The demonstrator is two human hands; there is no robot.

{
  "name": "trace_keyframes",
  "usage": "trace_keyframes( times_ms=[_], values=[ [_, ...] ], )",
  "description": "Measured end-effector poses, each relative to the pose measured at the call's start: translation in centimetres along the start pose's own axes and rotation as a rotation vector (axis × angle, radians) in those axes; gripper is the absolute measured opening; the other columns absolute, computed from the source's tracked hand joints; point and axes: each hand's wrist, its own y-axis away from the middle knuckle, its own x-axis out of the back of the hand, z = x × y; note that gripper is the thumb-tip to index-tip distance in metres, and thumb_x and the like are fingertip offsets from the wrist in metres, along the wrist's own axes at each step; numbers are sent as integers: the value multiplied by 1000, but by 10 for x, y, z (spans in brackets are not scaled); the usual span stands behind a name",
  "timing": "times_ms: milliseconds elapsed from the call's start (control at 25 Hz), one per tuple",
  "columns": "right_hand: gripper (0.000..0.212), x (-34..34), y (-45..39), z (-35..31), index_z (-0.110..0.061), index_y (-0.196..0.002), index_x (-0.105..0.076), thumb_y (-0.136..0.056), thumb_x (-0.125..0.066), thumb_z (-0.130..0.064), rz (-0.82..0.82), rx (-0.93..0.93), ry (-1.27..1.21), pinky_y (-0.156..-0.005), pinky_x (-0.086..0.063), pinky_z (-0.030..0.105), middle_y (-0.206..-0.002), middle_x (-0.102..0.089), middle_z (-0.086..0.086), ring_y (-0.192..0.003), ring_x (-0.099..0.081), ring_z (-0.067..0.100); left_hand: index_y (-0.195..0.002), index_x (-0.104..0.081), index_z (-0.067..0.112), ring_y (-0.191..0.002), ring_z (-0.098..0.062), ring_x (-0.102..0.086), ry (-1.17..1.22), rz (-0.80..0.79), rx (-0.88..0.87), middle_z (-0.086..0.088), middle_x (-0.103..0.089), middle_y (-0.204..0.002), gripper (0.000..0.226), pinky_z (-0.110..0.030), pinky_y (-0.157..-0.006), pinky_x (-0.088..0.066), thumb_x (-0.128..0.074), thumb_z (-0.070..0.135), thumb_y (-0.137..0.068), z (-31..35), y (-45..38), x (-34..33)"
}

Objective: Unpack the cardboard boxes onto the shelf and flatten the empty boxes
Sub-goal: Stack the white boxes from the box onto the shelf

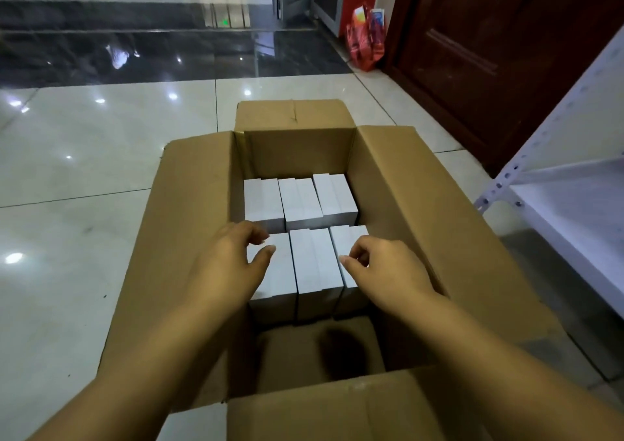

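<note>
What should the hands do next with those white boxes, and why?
Probably lower both and grip the near row. The left hand and right hand hover with curled fingers, holding nothing, over the white boxes in the open cardboard box. The shelf is bare.

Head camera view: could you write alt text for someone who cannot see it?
Two bare hands, left hand and right hand, reach into an open cardboard box on a tiled floor, fingers loosely curled just above small white boxes packed in two rows. A white metal shelf stands to the right.
</note>
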Motion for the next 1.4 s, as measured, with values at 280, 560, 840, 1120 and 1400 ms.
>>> trace_keyframes(
  times_ms=[280, 560, 840, 1120, 1400],
  values=[
    [27, -37, -29, 12, -21, -108, -60, -95, -51, -43, -107, -165, 137, -74, -52, 30, -102, -64, -1, -88, -60, 19, -106, -68, 7, -122, -39, -46, -292, 48, -126, -15, -59, -118, 27, -46, -96, -39, -73, 16, -81, -26, -42, -19],
    [49, -68, -52, 27, -15, -137, -42, -97, -47, -43, -238, -238, 344, -99, -41, 37, -142, -39, 8, -129, -37, 28, -139, -45, 13, -148, -28, 2, -452, -89, -71, -10, -22, -156, 50, -36, -118, -2, -54, 33, -94, -31, -57, -27],
    [68, -97, -63, 33, -15, -153, -10, -99, -41, -41, -342, -362, 378, -108, -30, 41, -155, -11, 18, -136, -21, 36, -137, -43, 13, -147, -28, 7, -527, -122, -57, -9, -22, -156, 46, -36, -118, 0, -48, 34, -96, -26, -55, -29],
    [52, -100, -64, 31, -18, -132, -39, -89, -58, -38, -325, -443, 314, -94, -40, 38, -137, -31, 20, -122, -34, 35, -135, -47, 12, -148, -27, 5, -513, -112, -67, -8, -30, -152, 47, -36, -118, 2, -49, 37, -95, -29, -54, -30],
    [53, -102, -62, 29, -25, -127, -36, -83, -64, -35, -301, -450, 276, -86, -41, 36, -128, -35, 20, -115, -37, 36, -132, -49, 10, -147, -29, 3, -525, -100, -82, -10, -38, -147, 47, -37, -119, -1, -51, 36, -93, -29, -55, -31]
  ],
)
